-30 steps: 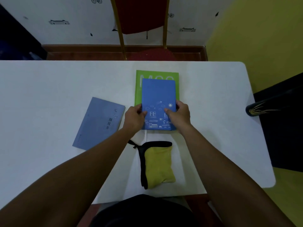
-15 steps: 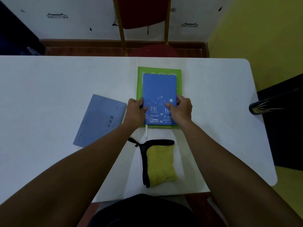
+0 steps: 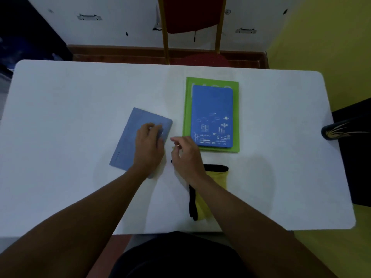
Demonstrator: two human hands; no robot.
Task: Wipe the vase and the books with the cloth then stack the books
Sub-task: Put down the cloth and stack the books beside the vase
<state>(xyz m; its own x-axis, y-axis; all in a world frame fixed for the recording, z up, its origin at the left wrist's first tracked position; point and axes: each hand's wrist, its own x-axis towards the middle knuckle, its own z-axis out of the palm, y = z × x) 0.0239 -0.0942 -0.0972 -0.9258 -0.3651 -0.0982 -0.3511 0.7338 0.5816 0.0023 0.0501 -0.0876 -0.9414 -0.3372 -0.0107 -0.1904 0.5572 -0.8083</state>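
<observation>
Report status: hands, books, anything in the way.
Left hand flat on grey-blue book, no grip. Right hand empty beside it. Blue book stacked on green book. Cloth clear of path.

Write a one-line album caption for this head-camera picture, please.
Left hand rests on the grey-blue book, right hand hovers open beside it; blue notebook already stacked on green book, yellow cloth nearby.

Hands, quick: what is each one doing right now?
Left hand: open, flat on the grey-blue book.
Right hand: fingers loosely curled, holding nothing.
</observation>
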